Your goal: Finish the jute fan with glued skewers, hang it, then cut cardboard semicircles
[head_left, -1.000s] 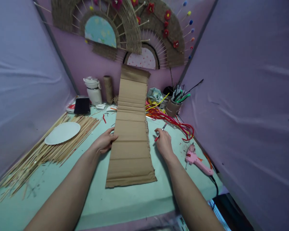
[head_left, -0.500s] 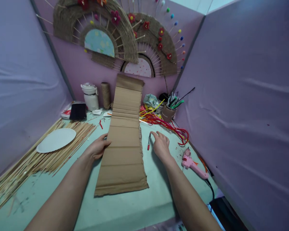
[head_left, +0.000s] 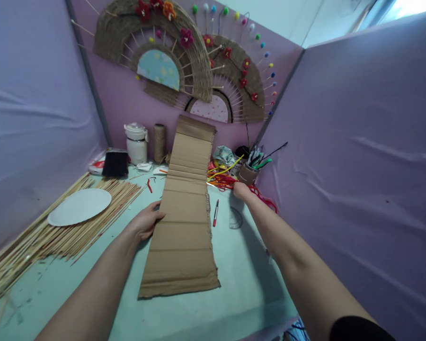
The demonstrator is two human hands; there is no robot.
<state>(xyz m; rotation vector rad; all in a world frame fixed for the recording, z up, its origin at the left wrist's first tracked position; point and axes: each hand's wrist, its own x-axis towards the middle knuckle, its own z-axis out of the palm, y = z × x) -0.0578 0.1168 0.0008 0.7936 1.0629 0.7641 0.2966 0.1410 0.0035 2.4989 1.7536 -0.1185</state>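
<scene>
Purple cloth walls enclose your pale green counter, and on the back panel hang two arched decorations with flowers and bobble-tipped sticks. Along the rear, left of centre, stands a lidded jar; its body looks white, and you cannot tell whether that is the jar or what fills it. A twine spool stands upright just beside it, and to the left lie a black pad and a clear packet with something red showing.

On the far right, a brown can holds a packed bunch of upright pieces: green handles, pale slim rods and a long dark twig leaning out to the right. Behind it is a second container with a dark top, its contents too dim to make out.

The cardboard strip runs lengthwise away from you down the middle of the counter. Your left hand grasps its left edge, thumb on top. Your right hand reaches over to the red cords; its fingers are hidden, so you cannot tell whether it grips anything. Between that arm and the cardboard lie a pen and a clear protractor.
</scene>
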